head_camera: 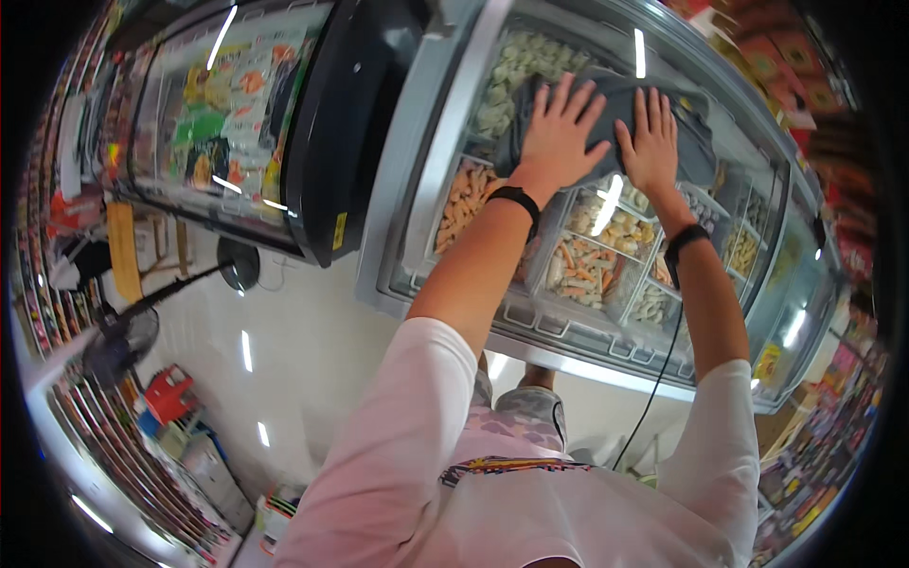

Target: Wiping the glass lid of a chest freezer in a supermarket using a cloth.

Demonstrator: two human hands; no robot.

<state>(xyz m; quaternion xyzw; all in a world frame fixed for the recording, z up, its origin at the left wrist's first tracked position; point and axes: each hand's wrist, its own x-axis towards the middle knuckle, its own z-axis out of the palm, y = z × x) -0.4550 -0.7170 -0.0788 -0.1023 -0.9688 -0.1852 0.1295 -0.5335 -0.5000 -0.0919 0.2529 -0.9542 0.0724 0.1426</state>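
Observation:
Both palms lie flat on a dark grey folded cloth garment (607, 117), which rests on the glass lid of a chest freezer (440, 128). My left hand (561, 135) has its fingers spread over the cloth's left part. Over its right part is my right hand (650, 138), thumb apart from the fingers. Each wrist has a black band. Beneath the glass, divided compartments hold frozen foods: pale dumpling-like pieces (497, 106), orange-pink sticks (461, 202) and yellowish balls (625, 234). What lies under the hands is hidden.
A black freezer (348, 121) with packaged goods stands on the left. Beyond it are a wooden chair (124, 252), a black fan (124, 341) and a red basket (170, 394). Stocked shelves line both sides. A thin black cable (657, 383) hangs from my right wrist area.

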